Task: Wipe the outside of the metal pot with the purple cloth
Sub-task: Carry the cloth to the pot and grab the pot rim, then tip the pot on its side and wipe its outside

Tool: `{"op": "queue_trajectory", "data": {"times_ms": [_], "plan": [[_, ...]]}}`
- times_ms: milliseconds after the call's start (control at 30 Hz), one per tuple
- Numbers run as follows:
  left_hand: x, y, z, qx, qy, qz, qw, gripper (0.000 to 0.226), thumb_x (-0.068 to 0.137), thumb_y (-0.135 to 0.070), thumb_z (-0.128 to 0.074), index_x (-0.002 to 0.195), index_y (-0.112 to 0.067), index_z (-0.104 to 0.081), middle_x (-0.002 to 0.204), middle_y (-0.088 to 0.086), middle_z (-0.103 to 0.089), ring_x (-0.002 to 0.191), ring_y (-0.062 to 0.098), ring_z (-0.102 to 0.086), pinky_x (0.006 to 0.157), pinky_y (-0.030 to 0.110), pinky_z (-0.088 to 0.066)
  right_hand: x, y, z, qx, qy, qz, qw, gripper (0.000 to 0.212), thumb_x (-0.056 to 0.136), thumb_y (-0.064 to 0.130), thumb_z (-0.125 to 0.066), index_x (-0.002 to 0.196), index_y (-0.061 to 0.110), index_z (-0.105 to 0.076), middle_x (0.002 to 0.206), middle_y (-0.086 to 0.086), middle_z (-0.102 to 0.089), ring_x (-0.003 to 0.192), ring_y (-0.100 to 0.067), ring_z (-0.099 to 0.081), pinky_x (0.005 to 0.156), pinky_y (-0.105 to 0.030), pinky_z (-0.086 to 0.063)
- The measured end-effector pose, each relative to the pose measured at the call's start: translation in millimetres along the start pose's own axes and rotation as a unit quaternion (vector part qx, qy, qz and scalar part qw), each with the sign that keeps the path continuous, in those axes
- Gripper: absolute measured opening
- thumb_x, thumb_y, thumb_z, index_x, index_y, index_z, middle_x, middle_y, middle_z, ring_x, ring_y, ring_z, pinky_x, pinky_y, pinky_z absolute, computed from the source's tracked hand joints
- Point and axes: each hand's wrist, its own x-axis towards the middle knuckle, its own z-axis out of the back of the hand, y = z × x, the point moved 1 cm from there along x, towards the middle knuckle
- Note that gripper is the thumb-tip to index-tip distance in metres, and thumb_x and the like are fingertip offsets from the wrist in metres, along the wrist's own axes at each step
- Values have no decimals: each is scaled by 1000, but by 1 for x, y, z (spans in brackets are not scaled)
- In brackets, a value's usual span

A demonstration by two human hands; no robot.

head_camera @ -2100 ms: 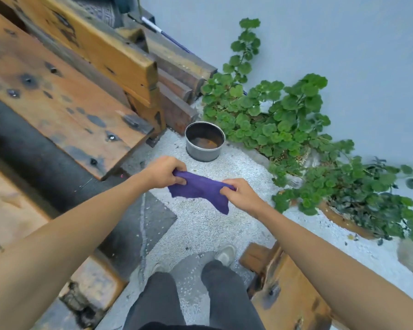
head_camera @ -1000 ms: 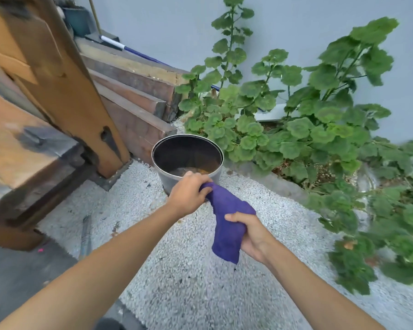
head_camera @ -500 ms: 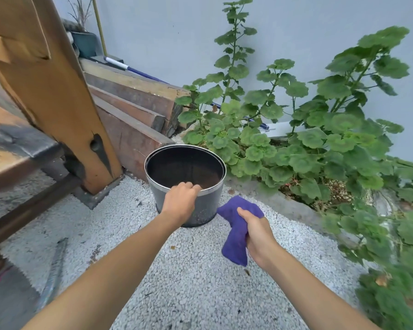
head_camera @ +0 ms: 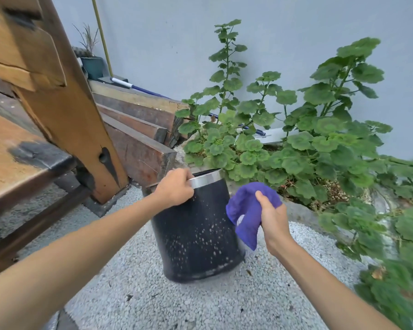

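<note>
The metal pot [head_camera: 196, 229] is dark and speckled with pale spots, with a shiny silver rim. It is tilted away from me on the gravel, so its outer wall faces the camera and its inside is hidden. My left hand [head_camera: 174, 189] grips the near left part of the rim. My right hand [head_camera: 271, 215] holds the bunched purple cloth [head_camera: 246, 213] just right of the pot, level with its upper wall; the cloth's left edge is at or very near the pot's side.
Pale gravel [head_camera: 200, 303] covers the ground. A wooden bench [head_camera: 22, 148] and its leg [head_camera: 69, 110] stand at left, stacked timbers [head_camera: 138, 129] behind the pot. Leafy green plants [head_camera: 308, 148] crowd the right and rear against a grey wall.
My left hand has tipped the pot away from me by its rim, turning the outer wall toward the camera. My right hand has raised the cloth closer to the pot's side.
</note>
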Motion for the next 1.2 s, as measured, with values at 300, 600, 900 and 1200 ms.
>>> {"op": "queue_trajectory", "data": {"times_ms": [300,600,900,1200], "plan": [[-88,16,-39,-87,38,94,991,19,78,-4,-48,85,-9,-65,72,1,-62,69,20,-57,56,28,-41,-11,-25,-26,-103,46,9,994,15,93,30,-64,87,18,-67,72,5,-66,69,-15,-62,61,-30,-43],[-106,31,-31,111,-29,-222,968,48,93,-57,-36,77,-13,-44,76,1,-49,72,23,-45,67,44,-44,-35,-49,-63,-184,80,32,979,29,91,40,-63,73,17,-59,73,3,-65,72,-19,-62,64,-28,-44],[-78,23,-60,37,110,-310,944,69,103,-42,-45,159,-15,-14,168,-3,-4,153,8,10,126,30,-2,-28,-81,-62,-267,111,116,950,60,92,69,-23,130,38,-58,137,4,-55,137,-18,-35,116,-48,-27],[-69,48,-54,47,91,-304,947,84,100,-57,-39,159,-13,3,167,-3,14,152,6,16,127,39,-3,-34,-89,-102,-451,212,172,850,77,81,83,9,151,53,17,167,15,18,156,-19,11,120,-66,1]]}}
